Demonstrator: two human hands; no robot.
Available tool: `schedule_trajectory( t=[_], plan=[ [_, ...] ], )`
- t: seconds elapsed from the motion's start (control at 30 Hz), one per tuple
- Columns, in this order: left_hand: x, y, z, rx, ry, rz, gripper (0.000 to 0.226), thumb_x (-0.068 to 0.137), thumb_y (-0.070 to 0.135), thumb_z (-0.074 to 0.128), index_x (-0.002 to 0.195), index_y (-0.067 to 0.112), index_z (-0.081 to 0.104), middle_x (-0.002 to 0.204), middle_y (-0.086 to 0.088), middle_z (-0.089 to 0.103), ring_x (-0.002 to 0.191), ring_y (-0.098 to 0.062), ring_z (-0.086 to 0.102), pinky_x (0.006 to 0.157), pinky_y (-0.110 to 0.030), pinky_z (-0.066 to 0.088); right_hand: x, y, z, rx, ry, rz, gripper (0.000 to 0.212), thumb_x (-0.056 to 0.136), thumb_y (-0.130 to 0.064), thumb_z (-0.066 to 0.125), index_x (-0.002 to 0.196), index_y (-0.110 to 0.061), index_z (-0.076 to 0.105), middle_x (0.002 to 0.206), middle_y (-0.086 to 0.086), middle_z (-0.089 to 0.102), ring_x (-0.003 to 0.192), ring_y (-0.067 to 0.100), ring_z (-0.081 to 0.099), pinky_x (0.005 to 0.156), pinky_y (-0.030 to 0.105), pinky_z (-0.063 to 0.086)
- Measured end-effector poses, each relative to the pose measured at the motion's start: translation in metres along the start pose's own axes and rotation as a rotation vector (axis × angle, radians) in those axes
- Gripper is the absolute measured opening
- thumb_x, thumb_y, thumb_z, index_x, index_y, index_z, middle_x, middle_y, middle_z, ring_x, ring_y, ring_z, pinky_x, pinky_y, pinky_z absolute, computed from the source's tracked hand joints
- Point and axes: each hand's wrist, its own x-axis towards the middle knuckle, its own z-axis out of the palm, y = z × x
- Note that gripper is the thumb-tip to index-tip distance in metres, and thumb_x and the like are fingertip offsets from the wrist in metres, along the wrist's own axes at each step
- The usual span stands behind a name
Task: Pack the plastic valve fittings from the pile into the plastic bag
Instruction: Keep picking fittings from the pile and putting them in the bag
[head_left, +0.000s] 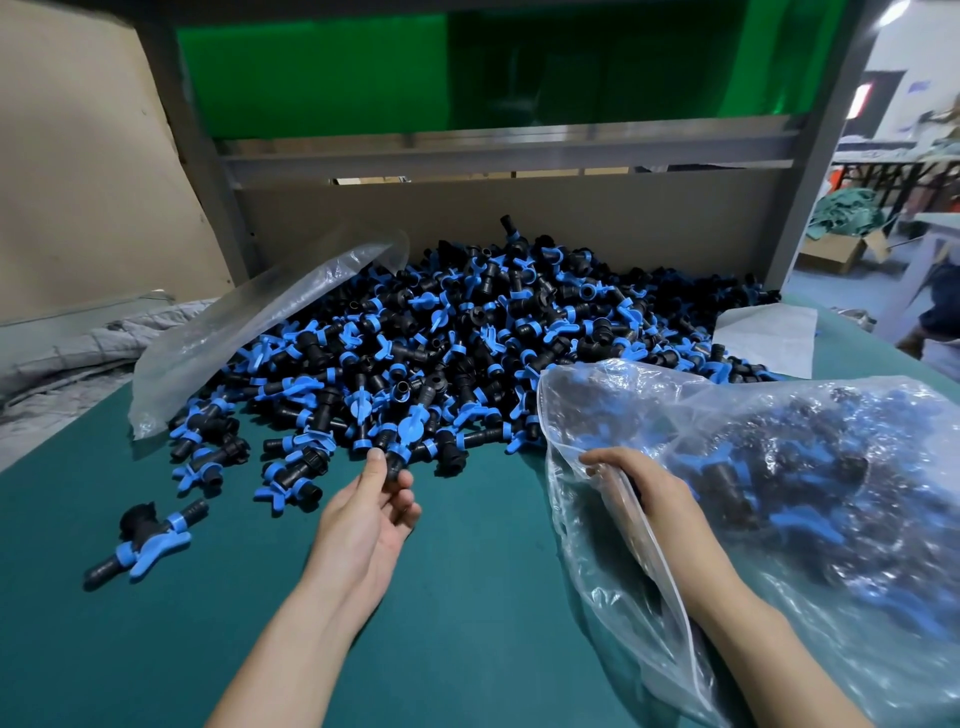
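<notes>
Just at the near edge of the pile (467, 322), one valve fitting (410, 434) is pinched by its black end in the left hand (371, 519), turned palm-up. The partly filled plastic bag (831, 467) is gripped at its rim by the right hand (641, 488), beside the pile.

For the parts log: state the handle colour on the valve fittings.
Blue handles on black valve fittings, clearest in the head view.

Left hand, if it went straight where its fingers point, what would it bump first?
The left hand points toward the pile. Its fingers seem to pinch the black end of a blue-handled fitting at the pile's near edge, so it would likely push that fitting into the pile first.
</notes>
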Motion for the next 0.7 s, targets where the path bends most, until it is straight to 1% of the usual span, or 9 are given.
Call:
schedule_trajectory(
  t=[0.07, 0.13, 0.2, 0.3, 0.37, 0.47, 0.6, 0.67, 0.7],
  plan=[
    [-0.001, -0.001, 0.000, 0.039, -0.021, 0.024, 0.018, 0.099, 0.028, 0.055, 0.093, 0.011, 0.060, 0.067, 0.002, 0.065, 0.063, -0.011, 0.053, 0.064, -0.025, 0.048, 0.000, 0.000, 0.000, 0.005, 0.004, -0.004, 0.036, 0.097, -0.007, 0.054, 0.116, -0.037, 0.062, 0.117, -0.023, 0.063, 0.114, -0.005, 0.054, 0.090, 0.006, 0.035],
    [-0.003, -0.003, 0.000, 0.127, -0.069, 0.074, 0.014, 0.098, 0.024, 0.057, 0.103, 0.012, 0.063, 0.071, 0.003, 0.066, 0.065, -0.009, 0.056, 0.065, -0.024, 0.051, 0.000, -0.002, 0.000, 0.012, 0.008, -0.006, 0.033, 0.098, -0.009, 0.054, 0.115, -0.036, 0.062, 0.116, -0.022, 0.064, 0.113, -0.006, 0.054, 0.090, 0.004, 0.035],
    [-0.006, -0.006, 0.002, 0.227, -0.115, 0.134, 0.015, 0.097, 0.017, 0.059, 0.110, 0.013, 0.063, 0.073, 0.004, 0.067, 0.066, -0.007, 0.059, 0.068, -0.024, 0.053, -0.001, -0.004, -0.001, 0.028, 0.018, -0.009, 0.031, 0.098, -0.012, 0.053, 0.115, -0.036, 0.062, 0.115, -0.022, 0.064, 0.112, -0.007, 0.054, 0.088, 0.003, 0.035],
    [-0.015, -0.013, 0.007, 0.409, -0.171, 0.231, 0.015, 0.095, 0.011, 0.062, 0.108, 0.015, 0.066, 0.079, 0.008, 0.070, 0.072, -0.008, 0.064, 0.079, -0.026, 0.051, -0.004, -0.010, -0.002, 0.079, 0.042, 0.007, 0.023, 0.101, -0.022, 0.049, 0.114, -0.037, 0.062, 0.113, -0.022, 0.065, 0.111, -0.008, 0.054, 0.085, 0.003, 0.034],
    [-0.022, -0.018, 0.012, 0.508, -0.197, 0.277, 0.014, 0.094, 0.011, 0.063, 0.105, 0.020, 0.066, 0.083, 0.009, 0.074, 0.079, -0.008, 0.069, 0.083, -0.022, 0.051, -0.004, -0.015, -0.003, 0.107, 0.056, 0.013, 0.021, 0.102, -0.026, 0.048, 0.114, -0.037, 0.062, 0.113, -0.023, 0.065, 0.110, -0.008, 0.054, 0.085, 0.004, 0.035],
    [-0.033, -0.026, 0.023, 0.516, -0.258, 0.288, 0.017, 0.093, 0.009, 0.064, 0.106, 0.018, 0.066, 0.090, 0.002, 0.077, 0.087, -0.009, 0.072, 0.081, -0.016, 0.054, -0.003, -0.022, -0.004, 0.124, 0.081, -0.011, 0.025, 0.100, -0.017, 0.053, 0.115, -0.034, 0.063, 0.112, -0.021, 0.065, 0.109, -0.009, 0.055, 0.087, 0.004, 0.036],
    [-0.044, -0.042, 0.051, 0.489, -0.322, 0.247, 0.017, 0.091, 0.003, 0.064, 0.104, 0.015, 0.067, 0.087, -0.002, 0.076, 0.083, -0.010, 0.071, 0.077, -0.015, 0.053, -0.004, -0.031, -0.005, 0.178, 0.185, -0.046, 0.039, 0.092, -0.002, 0.058, 0.116, -0.032, 0.063, 0.110, -0.023, 0.065, 0.103, -0.006, 0.058, 0.082, 0.006, 0.038],
    [-0.046, -0.052, 0.071, 0.478, -0.334, 0.228, 0.017, 0.091, 0.001, 0.064, 0.102, 0.014, 0.067, 0.083, 0.000, 0.076, 0.076, -0.007, 0.069, 0.072, -0.015, 0.053, -0.003, -0.037, -0.006, 0.198, 0.255, -0.093, 0.042, 0.090, 0.001, 0.058, 0.117, -0.031, 0.062, 0.109, -0.020, 0.064, 0.100, 0.001, 0.061, 0.081, 0.015, 0.044],
    [-0.047, -0.055, 0.080, 0.473, -0.354, 0.222, 0.017, 0.091, 0.000, 0.064, 0.101, 0.014, 0.068, 0.082, 0.000, 0.076, 0.075, -0.007, 0.068, 0.071, -0.016, 0.054, -0.002, -0.041, -0.007, 0.190, 0.299, -0.128, 0.040, 0.090, -0.002, 0.058, 0.117, -0.032, 0.061, 0.110, -0.020, 0.064, 0.101, 0.004, 0.061, 0.082, 0.020, 0.046]
  ],
)
